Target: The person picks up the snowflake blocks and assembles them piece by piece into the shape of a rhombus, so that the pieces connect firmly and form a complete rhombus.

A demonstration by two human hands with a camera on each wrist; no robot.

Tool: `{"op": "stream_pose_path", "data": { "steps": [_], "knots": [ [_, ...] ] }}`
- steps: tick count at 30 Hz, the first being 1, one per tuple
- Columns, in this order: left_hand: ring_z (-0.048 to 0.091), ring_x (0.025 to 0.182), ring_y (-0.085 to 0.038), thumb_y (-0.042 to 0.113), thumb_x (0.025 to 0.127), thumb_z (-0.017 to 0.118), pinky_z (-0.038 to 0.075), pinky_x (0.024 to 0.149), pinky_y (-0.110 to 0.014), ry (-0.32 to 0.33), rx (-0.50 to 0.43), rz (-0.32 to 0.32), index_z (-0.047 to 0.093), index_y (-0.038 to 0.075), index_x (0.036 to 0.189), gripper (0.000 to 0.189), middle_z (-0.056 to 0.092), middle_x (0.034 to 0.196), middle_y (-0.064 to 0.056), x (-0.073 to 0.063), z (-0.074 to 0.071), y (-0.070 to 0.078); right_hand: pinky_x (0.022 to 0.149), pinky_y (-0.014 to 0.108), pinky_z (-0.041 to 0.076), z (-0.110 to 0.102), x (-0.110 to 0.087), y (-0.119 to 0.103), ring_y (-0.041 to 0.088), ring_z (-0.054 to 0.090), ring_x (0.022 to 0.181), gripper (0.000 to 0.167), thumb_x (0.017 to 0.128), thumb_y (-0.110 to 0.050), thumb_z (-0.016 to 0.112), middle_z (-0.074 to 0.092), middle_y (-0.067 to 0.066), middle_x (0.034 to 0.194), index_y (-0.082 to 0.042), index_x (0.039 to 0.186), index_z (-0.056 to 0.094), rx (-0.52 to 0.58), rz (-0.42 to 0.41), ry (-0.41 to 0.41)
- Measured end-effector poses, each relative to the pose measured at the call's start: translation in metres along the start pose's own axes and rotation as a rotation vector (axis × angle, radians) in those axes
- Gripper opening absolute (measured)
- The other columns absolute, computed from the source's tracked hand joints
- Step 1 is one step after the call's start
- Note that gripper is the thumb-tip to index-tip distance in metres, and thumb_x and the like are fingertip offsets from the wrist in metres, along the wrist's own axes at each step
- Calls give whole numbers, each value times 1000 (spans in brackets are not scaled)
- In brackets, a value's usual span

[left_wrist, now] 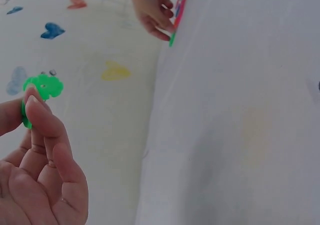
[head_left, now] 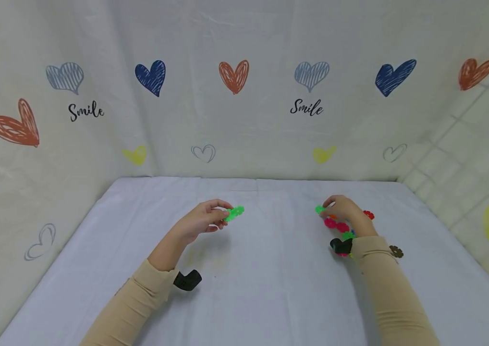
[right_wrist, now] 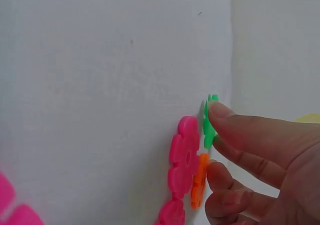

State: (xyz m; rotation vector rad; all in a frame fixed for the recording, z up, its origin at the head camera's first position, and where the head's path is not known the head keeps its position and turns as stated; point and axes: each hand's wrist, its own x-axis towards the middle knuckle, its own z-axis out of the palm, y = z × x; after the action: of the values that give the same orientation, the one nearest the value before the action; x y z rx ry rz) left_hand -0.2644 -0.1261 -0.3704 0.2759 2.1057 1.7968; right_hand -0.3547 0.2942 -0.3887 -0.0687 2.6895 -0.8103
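Observation:
My left hand (head_left: 201, 218) is raised above the left part of the table and pinches green flower-shaped plastic pieces (head_left: 237, 211) that look joined. In the left wrist view the thumb and index finger hold these green pieces (left_wrist: 47, 86) by one end. On the right, my right hand (head_left: 343, 210) reaches down to the table, its thumb and a finger at the edges of another green flower-shaped piece (right_wrist: 209, 125). Right beside those fingers lie an orange piece (right_wrist: 199, 181) and a pink piece (right_wrist: 185, 157). The right hand and wrist partly hide the pile in the head view.
Under and around the right wrist lie several more flower pieces, among them a red one (head_left: 369, 215), a green one (head_left: 348, 235) and a brown one (head_left: 397, 251). White cloth covers the table (head_left: 253, 288). Behind it hangs a pale curtain (head_left: 253, 129) with printed hearts.

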Motion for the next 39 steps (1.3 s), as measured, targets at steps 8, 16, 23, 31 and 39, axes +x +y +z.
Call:
{"op": "stream_pose_path", "data": {
  "steps": [8, 16, 23, 31, 39],
  "knots": [
    [59, 76, -14, 14, 103, 59, 48, 78, -33, -15, 11, 13, 60, 1, 128, 28, 65, 83, -3, 2, 4, -2, 74, 37, 50, 5, 1, -3, 29, 57, 89, 36, 95, -15, 71, 59, 21, 108, 5, 118, 52, 39, 19, 29],
    [59, 76, -15, 15, 103, 59, 47, 78, -35, -28, 18, 9, 60, 3, 127, 28, 65, 84, -3, 3, 7, -3, 68, 32, 46, 6, 2, -6, 23, 54, 79, 30, 95, -14, 70, 59, 17, 99, 1, 112, 51, 66, 0, 70],
    [60, 77, -15, 16, 103, 59, 48, 80, -37, -28, 22, 4, 61, 5, 127, 27, 65, 86, -5, 5, 10, -2, 82, 41, 49, 8, -7, -6, 35, 58, 103, 42, 99, -22, 65, 65, 24, 117, 1, 131, 53, 162, -61, 148],
    [60, 77, -15, 16, 103, 59, 48, 77, -33, -29, 6, 19, 60, 3, 127, 27, 66, 84, -5, 4, 13, 3, 80, 36, 44, 8, -31, -29, 29, 51, 101, 51, 104, -34, 62, 76, 6, 106, -6, 145, 54, 382, -185, 231],
    [58, 76, -15, 15, 103, 59, 48, 77, -32, -73, -43, 28, 59, 2, 123, 23, 63, 81, -2, 2, 21, 2, 72, 23, 41, 26, -49, -60, 11, 45, 70, 50, 101, -33, 68, 76, -9, 91, -6, 142, 57, 617, -259, 231]
  ]
}}
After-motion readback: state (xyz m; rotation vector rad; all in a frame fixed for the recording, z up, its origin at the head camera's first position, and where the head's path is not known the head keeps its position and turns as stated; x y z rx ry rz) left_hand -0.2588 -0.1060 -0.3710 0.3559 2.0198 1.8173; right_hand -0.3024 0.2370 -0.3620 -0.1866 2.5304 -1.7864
